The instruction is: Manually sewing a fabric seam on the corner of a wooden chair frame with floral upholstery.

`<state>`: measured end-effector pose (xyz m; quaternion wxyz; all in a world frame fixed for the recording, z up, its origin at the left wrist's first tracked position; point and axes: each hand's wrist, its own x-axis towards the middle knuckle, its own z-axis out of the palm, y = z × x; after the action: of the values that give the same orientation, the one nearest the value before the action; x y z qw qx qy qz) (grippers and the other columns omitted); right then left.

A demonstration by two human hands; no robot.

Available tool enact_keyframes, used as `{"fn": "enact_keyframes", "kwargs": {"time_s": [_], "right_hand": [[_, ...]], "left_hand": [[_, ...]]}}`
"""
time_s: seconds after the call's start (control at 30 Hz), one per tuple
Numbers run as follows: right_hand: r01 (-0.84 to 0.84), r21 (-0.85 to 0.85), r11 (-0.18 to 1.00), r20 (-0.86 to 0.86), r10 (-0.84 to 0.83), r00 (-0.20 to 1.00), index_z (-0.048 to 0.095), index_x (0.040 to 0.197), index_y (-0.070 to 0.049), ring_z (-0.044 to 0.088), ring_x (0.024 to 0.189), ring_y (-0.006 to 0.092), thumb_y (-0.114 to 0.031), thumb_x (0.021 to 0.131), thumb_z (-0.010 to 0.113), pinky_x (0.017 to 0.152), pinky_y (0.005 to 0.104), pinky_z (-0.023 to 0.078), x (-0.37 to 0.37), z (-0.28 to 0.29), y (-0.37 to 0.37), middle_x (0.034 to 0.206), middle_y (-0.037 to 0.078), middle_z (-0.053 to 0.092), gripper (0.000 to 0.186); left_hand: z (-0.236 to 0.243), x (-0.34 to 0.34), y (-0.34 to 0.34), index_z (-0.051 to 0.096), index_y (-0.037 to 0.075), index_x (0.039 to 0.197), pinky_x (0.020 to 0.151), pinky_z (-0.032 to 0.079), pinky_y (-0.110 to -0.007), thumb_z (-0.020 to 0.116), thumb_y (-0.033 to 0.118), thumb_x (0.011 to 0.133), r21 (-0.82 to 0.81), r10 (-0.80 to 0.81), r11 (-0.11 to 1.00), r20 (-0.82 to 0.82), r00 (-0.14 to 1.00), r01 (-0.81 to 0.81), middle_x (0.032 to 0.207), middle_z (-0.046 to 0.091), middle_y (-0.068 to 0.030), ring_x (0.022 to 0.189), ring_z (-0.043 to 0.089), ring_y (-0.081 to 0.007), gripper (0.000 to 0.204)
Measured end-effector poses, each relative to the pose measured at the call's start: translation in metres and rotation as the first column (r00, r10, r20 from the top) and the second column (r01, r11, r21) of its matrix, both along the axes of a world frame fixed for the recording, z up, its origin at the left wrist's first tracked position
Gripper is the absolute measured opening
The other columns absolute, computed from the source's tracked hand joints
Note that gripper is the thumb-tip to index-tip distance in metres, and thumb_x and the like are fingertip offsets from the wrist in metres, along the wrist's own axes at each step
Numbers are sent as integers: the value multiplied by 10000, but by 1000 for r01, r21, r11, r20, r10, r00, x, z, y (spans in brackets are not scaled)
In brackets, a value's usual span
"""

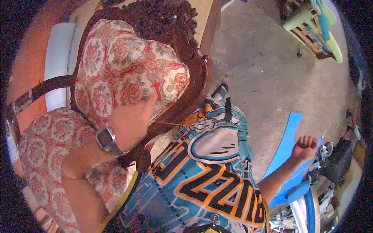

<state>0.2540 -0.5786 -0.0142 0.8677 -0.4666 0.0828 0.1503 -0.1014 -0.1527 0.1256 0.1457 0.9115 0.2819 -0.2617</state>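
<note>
A chair with a dark carved wood frame carries floral cloth in cream, red and grey on its padded back and on its seat. My left hand, with a watch on the wrist, lies against the lower edge of the padded back, by the wood rail. Its fingers are blurred against the cloth. From beside that hand a thin thread runs right across my shirt and grows too faint to follow. Far out to the right, my right hand is raised in a fist, closed at the thread's far side.
A blue board or sheet lies beneath my right forearm. Dark gear and clutter stand at the far right. A pale green and blue wooden piece rests on the concrete floor. The chair's curved arm juts out left.
</note>
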Motion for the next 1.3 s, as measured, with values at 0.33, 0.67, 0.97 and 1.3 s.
{"fn": "enact_keyframes", "kwargs": {"time_s": [0.33,0.67,0.97,1.3], "right_hand": [[-177,-417,892,-101,148,984,523,847,-169,399,566,94,-304,975,552,493,259,314,-62,-12,153,685,-41,471,188],[-242,-900,361,280,907,315,540,959,-16,594,806,324,-403,812,746,702,410,481,-150,49,313,846,162,595,463],[44,-999,-6,-6,1000,18,470,1063,-13,634,871,406,-584,650,799,749,477,503,-140,51,347,951,182,624,778],[-127,-933,337,338,941,14,528,1020,-8,628,842,429,-474,880,636,724,490,497,-138,49,342,885,202,631,499]], "left_hand": [[-35,-62,-16,546,139,660,491,395,-396,726,249,774,-135,-229,937,463,856,323,631,471,-35,568,506,-249,240],[-65,-96,-15,515,160,561,495,403,-337,758,176,700,-58,-403,828,631,663,558,584,494,-2,550,526,-189,281],[-29,-42,-9,502,119,594,521,401,-361,733,175,759,-248,-317,773,646,695,584,601,470,-45,566,504,-229,290],[7,-32,-15,488,74,631,551,399,-386,707,174,825,-380,-241,737,626,742,559,621,445,-93,584,480,-275,309]]}}
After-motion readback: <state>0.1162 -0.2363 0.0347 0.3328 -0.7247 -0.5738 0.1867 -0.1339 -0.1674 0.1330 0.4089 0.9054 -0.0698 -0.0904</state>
